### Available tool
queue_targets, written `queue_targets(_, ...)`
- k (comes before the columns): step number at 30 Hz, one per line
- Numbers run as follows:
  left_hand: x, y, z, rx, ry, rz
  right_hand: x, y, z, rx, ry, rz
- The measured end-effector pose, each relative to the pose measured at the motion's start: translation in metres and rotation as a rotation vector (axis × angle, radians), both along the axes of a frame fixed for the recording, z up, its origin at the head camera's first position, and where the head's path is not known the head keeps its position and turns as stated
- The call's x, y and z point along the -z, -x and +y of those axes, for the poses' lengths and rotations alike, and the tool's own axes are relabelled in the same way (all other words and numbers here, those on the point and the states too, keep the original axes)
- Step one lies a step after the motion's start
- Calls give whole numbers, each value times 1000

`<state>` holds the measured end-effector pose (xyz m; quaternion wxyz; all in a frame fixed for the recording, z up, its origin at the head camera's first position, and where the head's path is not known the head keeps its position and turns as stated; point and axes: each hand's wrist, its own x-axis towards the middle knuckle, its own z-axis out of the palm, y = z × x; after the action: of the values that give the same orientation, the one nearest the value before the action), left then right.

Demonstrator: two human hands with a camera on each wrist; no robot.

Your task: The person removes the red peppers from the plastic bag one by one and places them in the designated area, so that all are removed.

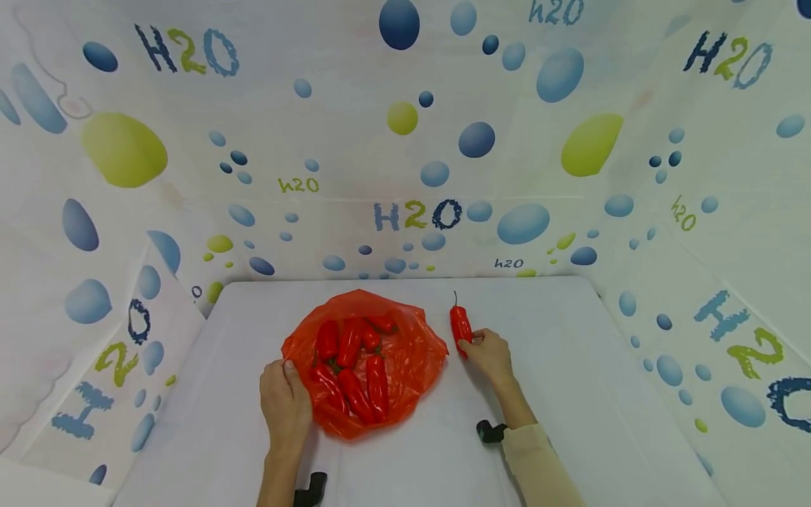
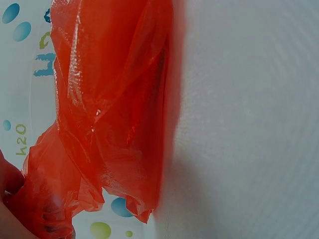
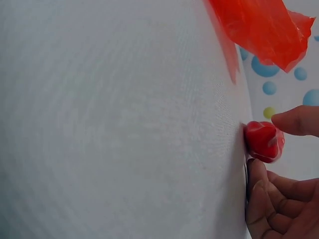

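Note:
An open red plastic bag lies spread on the white table with several glossy red chili peppers inside. My left hand grips the bag's left rim; in the left wrist view part of that hand shows at the crumpled bag edge. Right of the bag, a single red chili pepper lies on the table, stem pointing away. My right hand has thumb and fingers on either side of its near end. The right wrist view shows this pepper's tip between thumb and curled fingers.
The white table is backed and flanked by a white sheet printed with blue and green dots and H2O lettering. Dark wrist camera mounts sit at both wrists. The bag's corner stands near the right hand.

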<state>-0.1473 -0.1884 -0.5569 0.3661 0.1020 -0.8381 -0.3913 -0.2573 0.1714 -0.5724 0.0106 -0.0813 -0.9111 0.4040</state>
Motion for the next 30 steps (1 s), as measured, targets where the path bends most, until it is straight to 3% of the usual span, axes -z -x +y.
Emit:
queue_targets(5, 1, 2, 0, 3, 10, 33, -3, -2, 0, 0, -11, -20)
queue_targets(19, 2, 3, 0, 6, 12, 37, -20, -6, -3, 56, 35, -48)
queue_targets(30, -1, -1, 1, 4, 2, -1, -41, -28, -21, -16, 75, 112)
